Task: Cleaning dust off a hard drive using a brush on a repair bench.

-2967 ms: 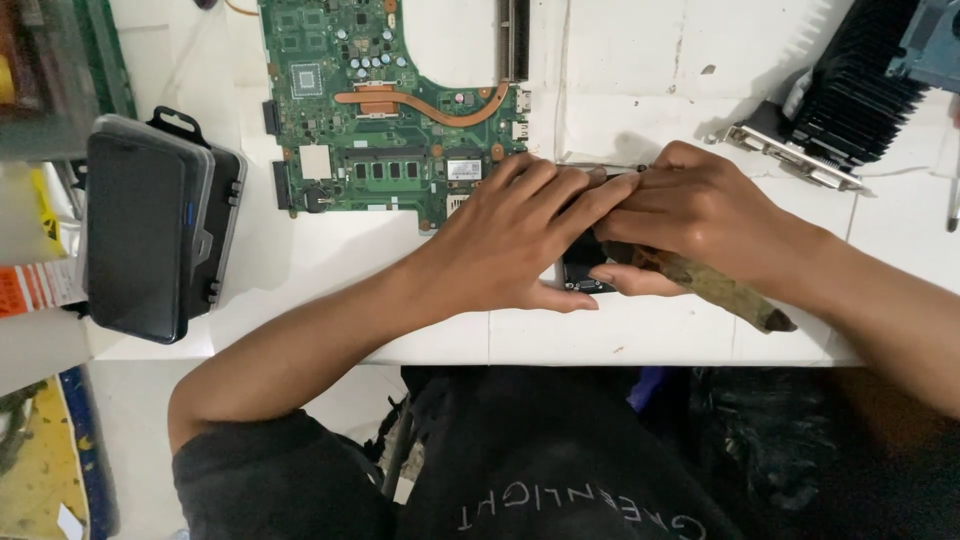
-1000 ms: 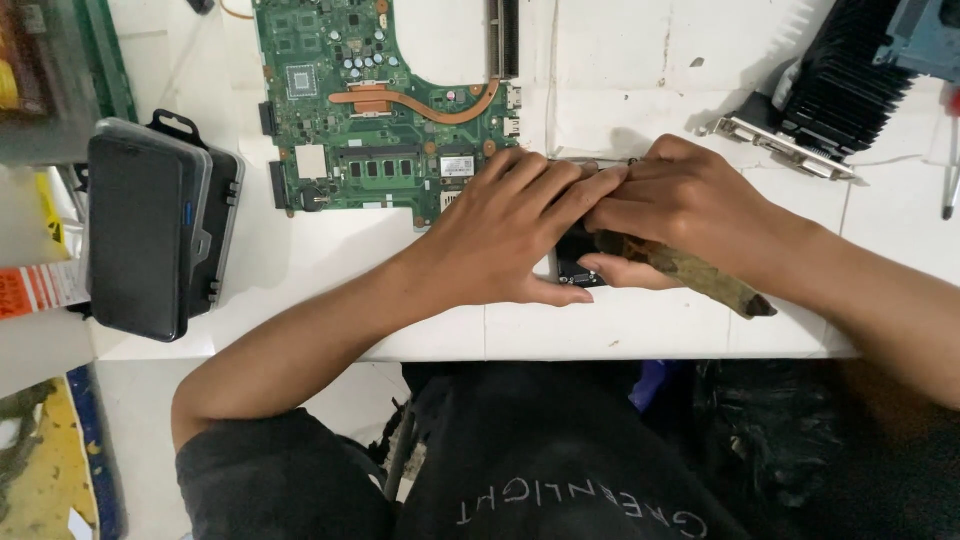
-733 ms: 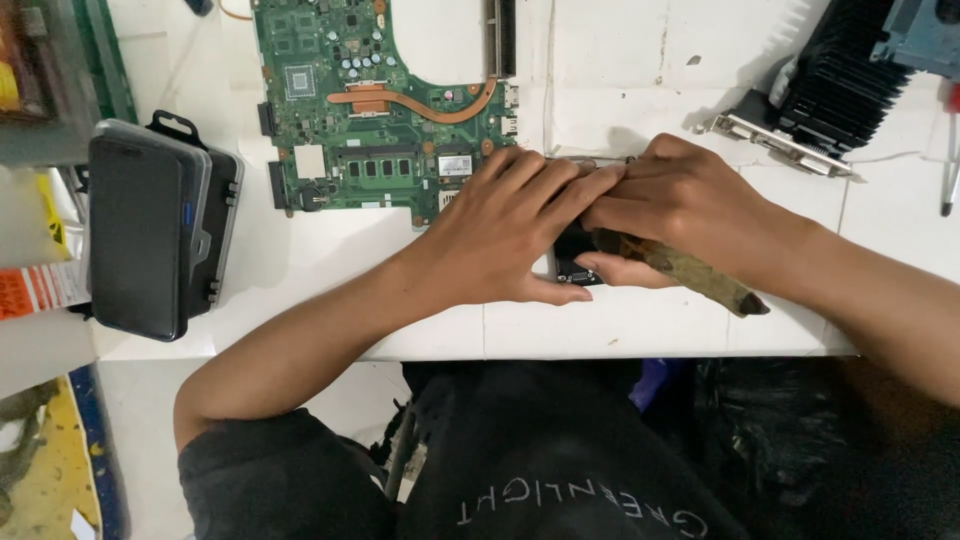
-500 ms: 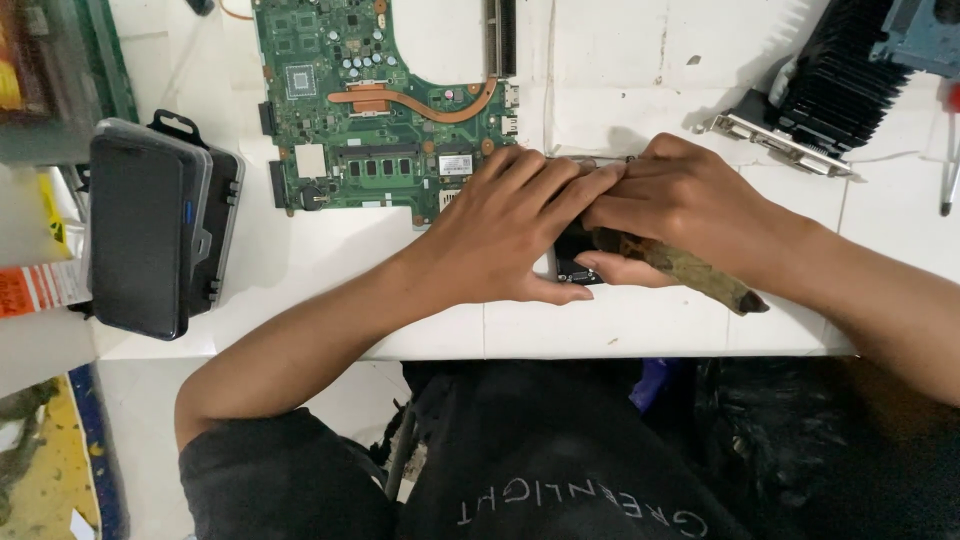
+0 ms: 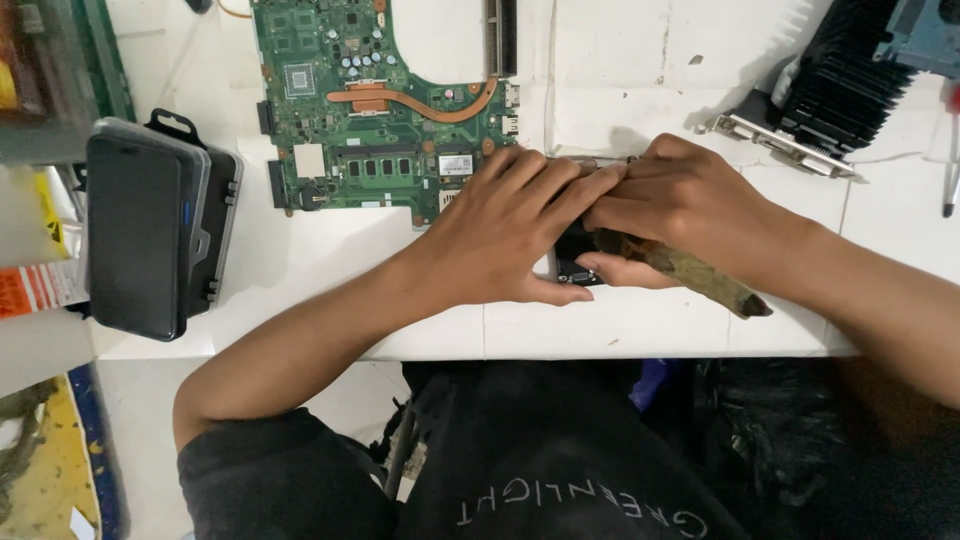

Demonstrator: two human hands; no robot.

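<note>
Black, the small part (image 5: 573, 255) lies mostly hidden under both hands, left hand (image 5: 505, 235) pressed flat on it, right hand (image 5: 690, 210) gripping a worn wooden-handled tool (image 5: 690, 272) beside it

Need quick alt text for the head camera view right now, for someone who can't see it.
Both hands press together on a small dark part at the white table's front edge: left hand flat over it, right hand gripping a worn brown tool handle. A green laptop motherboard lies behind, a black case to the left.
</note>
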